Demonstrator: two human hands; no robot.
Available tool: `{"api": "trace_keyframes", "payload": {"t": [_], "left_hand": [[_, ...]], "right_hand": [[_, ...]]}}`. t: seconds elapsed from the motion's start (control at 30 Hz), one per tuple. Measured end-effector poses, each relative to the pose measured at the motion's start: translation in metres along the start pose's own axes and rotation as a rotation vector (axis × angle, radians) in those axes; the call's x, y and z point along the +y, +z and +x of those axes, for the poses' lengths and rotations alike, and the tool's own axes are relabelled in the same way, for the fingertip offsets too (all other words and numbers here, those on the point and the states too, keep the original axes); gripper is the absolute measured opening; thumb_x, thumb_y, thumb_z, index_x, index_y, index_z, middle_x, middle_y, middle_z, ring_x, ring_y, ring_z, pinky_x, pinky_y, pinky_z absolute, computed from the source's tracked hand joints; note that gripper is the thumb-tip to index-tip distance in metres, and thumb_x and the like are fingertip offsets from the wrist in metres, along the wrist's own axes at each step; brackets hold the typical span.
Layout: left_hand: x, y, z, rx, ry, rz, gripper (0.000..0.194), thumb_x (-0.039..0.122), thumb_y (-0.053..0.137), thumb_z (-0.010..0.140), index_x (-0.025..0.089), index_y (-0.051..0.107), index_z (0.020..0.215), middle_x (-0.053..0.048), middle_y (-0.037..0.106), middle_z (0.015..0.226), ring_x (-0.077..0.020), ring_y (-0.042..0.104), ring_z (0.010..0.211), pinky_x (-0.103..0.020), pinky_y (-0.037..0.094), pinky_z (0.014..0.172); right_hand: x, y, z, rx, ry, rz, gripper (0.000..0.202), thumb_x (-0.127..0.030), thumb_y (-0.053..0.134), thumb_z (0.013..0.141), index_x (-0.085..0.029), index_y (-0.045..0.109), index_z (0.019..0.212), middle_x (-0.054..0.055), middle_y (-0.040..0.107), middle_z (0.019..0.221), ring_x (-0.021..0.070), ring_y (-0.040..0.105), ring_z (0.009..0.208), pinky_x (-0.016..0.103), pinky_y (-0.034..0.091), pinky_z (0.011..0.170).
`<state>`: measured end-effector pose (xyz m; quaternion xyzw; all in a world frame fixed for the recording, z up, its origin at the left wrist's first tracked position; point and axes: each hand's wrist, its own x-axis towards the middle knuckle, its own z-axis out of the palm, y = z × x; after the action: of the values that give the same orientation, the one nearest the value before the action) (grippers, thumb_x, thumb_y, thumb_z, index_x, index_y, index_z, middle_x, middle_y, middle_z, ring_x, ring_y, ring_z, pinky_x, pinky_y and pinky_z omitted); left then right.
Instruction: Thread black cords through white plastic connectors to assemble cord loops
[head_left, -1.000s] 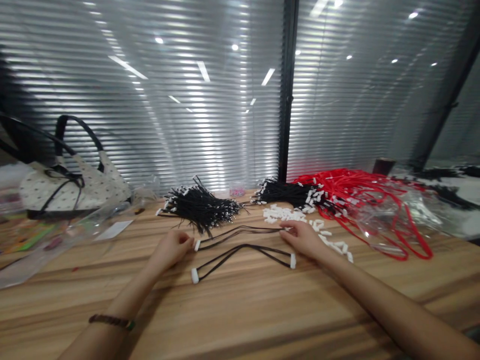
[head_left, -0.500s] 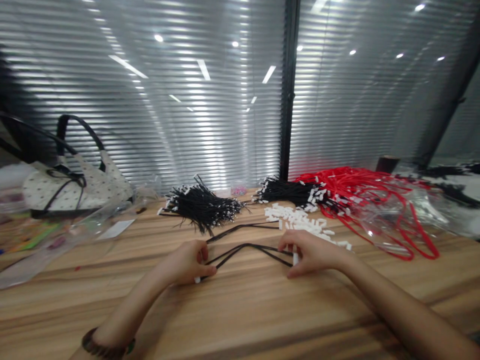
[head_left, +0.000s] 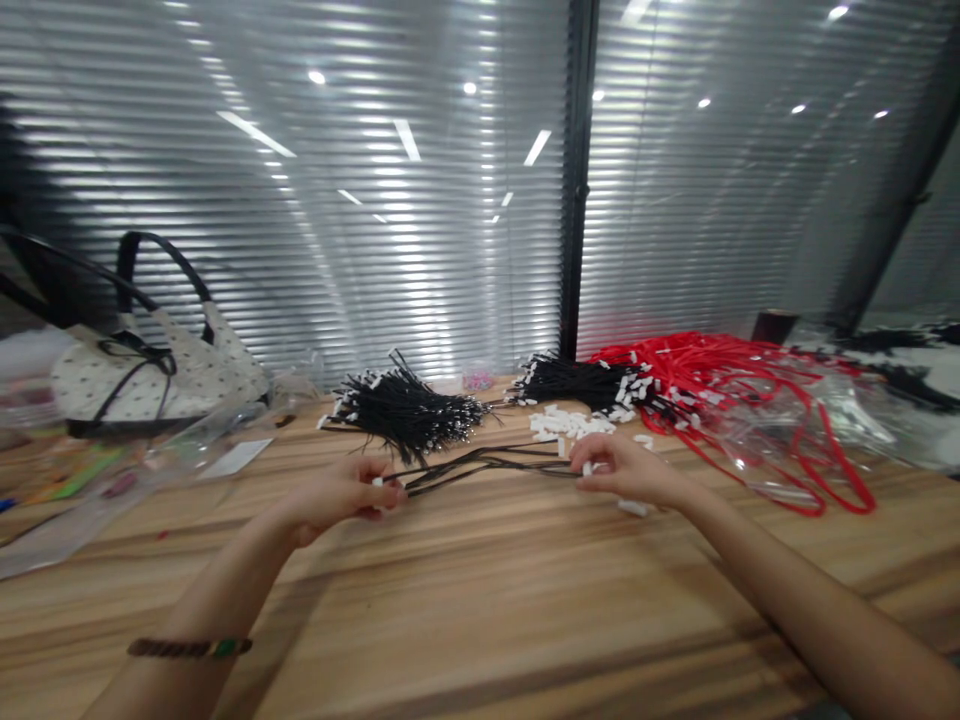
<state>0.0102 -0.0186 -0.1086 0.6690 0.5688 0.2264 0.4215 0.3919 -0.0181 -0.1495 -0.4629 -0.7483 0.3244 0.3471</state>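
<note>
Between my hands stretches a thin black cord [head_left: 495, 463] with white end pieces, close over another black cord [head_left: 465, 457] on the wooden table. My left hand [head_left: 349, 497] pinches its left end, where a small white tip shows at the fingers. My right hand [head_left: 619, 470] is closed on the white tab [head_left: 588, 468] at the other end. Just behind my right hand lie loose white tabs [head_left: 574, 422]. Past the cords are a bundle of black cords [head_left: 409, 410] with white tips and a second bundle of black cords [head_left: 577, 382].
Red lanyards [head_left: 697, 360] and clear plastic bags [head_left: 787, 425] are heaped at the right. A dotted white handbag [head_left: 157, 380] stands at the left, near plastic packaging [head_left: 67, 525] and a white paper slip [head_left: 238, 458]. A window with blinds [head_left: 420, 250] closes off the back.
Both hands have moved away from me toward the back of the table, carrying the black cord. It now lies close to the other cord. My left forearm has turned and shifted left.
</note>
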Motion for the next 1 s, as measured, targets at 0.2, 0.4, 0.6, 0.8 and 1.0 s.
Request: {"api": "trace_keyframes", "payload": {"t": [0.2, 0.4, 0.6, 0.8, 1.0], "left_hand": [[0.002, -0.014, -0.002, 0.117, 0.085, -0.207, 0.034, 0.039, 0.087, 0.054, 0.019, 0.063, 0.066, 0.000, 0.062, 0.070, -0.0157, 0.057, 0.066, -0.027, 0.047, 0.061], [-0.001, -0.020, -0.001, 0.186, 0.124, -0.191, 0.037, 0.041, 0.090, 0.050, 0.020, 0.062, 0.063, 0.000, 0.062, 0.066, -0.0174, 0.060, 0.065, -0.030, 0.050, 0.063], [0.002, -0.019, -0.002, 0.243, 0.141, -0.195, 0.035, 0.038, 0.091, 0.049, 0.020, 0.064, 0.062, 0.001, 0.064, 0.066, -0.0172, 0.060, 0.066, -0.028, 0.051, 0.062], [0.004, -0.018, -0.004, 0.206, 0.116, -0.276, 0.030, 0.034, 0.092, 0.049, 0.021, 0.070, 0.064, 0.000, 0.068, 0.069, -0.0161, 0.060, 0.067, -0.026, 0.051, 0.063], [0.005, -0.016, -0.003, 0.155, 0.133, -0.312, 0.027, 0.029, 0.091, 0.052, 0.020, 0.072, 0.068, -0.001, 0.069, 0.072, -0.0151, 0.061, 0.069, -0.025, 0.049, 0.064]], "right_hand": [[-0.010, 0.000, 0.003, 0.054, 0.096, 0.353, 0.045, -0.058, 0.077, 0.065, -0.015, 0.067, 0.076, 0.003, 0.068, 0.073, 0.0151, 0.063, 0.069, 0.028, 0.050, 0.069], [-0.011, 0.002, 0.005, 0.130, 0.216, 0.576, 0.052, -0.062, 0.082, 0.058, -0.014, 0.067, 0.070, 0.001, 0.066, 0.065, 0.0106, 0.060, 0.059, 0.022, 0.048, 0.060], [-0.005, 0.005, 0.012, 0.166, 0.297, 0.739, 0.037, -0.043, 0.085, 0.064, -0.014, 0.063, 0.067, -0.001, 0.062, 0.059, 0.0064, 0.053, 0.048, 0.017, 0.040, 0.047], [-0.002, 0.007, 0.014, 0.163, 0.348, 0.848, 0.020, -0.025, 0.074, 0.078, -0.015, 0.060, 0.070, -0.001, 0.060, 0.062, 0.0064, 0.053, 0.046, 0.017, 0.042, 0.044], [-0.003, 0.007, 0.014, 0.195, 0.401, 0.864, 0.019, -0.019, 0.067, 0.085, -0.015, 0.057, 0.069, -0.002, 0.057, 0.057, 0.0058, 0.051, 0.043, 0.015, 0.039, 0.039]]}}
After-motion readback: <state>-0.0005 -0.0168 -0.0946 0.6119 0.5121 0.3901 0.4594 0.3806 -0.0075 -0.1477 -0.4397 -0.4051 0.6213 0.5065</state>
